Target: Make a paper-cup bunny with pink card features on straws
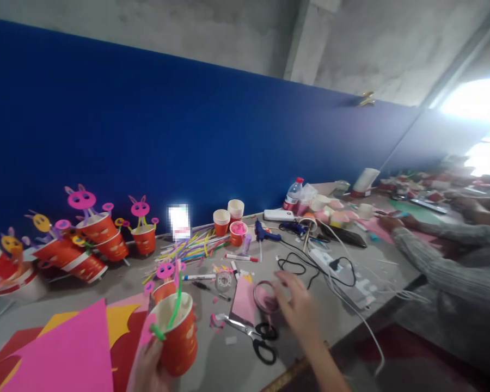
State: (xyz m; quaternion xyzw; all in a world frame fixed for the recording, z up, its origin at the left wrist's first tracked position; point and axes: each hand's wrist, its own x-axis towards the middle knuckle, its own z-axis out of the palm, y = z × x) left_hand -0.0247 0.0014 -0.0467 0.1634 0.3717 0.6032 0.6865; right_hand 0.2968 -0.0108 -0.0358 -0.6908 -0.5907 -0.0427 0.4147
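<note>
A red paper cup point(179, 343) with a green pipe cleaner in it is in my left hand point(151, 365), at the bottom centre-left. Behind that cup is another red one with a pink mask-shaped face point(166, 270). My right hand point(296, 305) hovers by a roll of tape point(265, 297), its fingers apart and nothing between them. The roll rests on a pink paper piece point(244, 299). Scissors with black handles point(253, 337) lie between my hands, beside some pink scraps. A clear tape roll point(224, 280) and markers point(204, 277) are further back.
Decorated red cups point(102, 234) stand at the left, behind coloured paper sheets point(73, 354). Pipe cleaners point(200, 243), a blue glue gun point(267, 233), a bottle point(293, 193) and a power strip point(330, 264) with cables lie further back. Another person's grey sleeve point(436, 261) is at the right.
</note>
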